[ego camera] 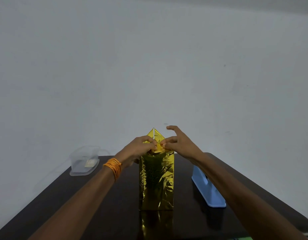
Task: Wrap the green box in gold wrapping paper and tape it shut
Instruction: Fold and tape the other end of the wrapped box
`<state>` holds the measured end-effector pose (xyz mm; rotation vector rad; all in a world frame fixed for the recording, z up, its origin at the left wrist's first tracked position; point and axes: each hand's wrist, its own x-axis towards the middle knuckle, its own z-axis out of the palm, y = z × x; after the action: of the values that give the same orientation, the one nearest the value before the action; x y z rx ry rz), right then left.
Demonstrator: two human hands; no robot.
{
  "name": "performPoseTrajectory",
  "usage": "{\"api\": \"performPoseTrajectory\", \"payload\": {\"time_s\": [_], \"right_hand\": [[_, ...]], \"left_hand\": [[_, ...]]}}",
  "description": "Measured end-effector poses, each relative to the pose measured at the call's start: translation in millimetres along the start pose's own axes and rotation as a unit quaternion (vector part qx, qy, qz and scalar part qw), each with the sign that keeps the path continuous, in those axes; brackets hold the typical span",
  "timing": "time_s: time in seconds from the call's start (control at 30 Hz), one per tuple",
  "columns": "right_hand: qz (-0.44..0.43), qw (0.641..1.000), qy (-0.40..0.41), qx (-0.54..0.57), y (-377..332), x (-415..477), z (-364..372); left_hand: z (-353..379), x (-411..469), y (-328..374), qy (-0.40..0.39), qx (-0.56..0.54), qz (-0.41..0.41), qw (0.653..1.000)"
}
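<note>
Both hands (158, 144) pinch gold paper (156, 181) entirely hiding the box.

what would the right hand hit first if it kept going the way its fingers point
The right hand points left, so it would first meet the gold flap and then the left hand pinching it; depth is hard to judge.

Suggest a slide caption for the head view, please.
Both hands fold the gold-wrapped box's top flap on a dark table.

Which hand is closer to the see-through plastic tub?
Left. The left hand pinches the gold paper at the box top, on the side facing the plastic tub. The right hand is on the far side, nearer the blue holder.
</note>
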<state>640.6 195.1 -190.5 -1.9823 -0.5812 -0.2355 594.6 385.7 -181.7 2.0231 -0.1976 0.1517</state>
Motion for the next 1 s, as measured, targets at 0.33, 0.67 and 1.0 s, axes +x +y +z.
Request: {"api": "performPoseTrajectory", "payload": {"time_s": [0.33, 0.67, 1.0], "right_hand": [[0.008, 1.000, -0.002, -0.019, 1.7, 4.9, -1.2], [0.007, 1.000, -0.003, -0.022, 4.4, 4.4, -3.1], [-0.003, 1.000, -0.003, -0.005, 3.0, 0.9, -3.0]], "left_hand": [[-9.3, 10.7, 11.5, -0.062, 0.076, -0.029, 0.995], [-6.2, 16.2, 11.3, -0.042, 0.101, -0.031, 0.993], [-11.7, 11.5, -6.5, -0.025, 0.033, -0.025, 0.999]]}}
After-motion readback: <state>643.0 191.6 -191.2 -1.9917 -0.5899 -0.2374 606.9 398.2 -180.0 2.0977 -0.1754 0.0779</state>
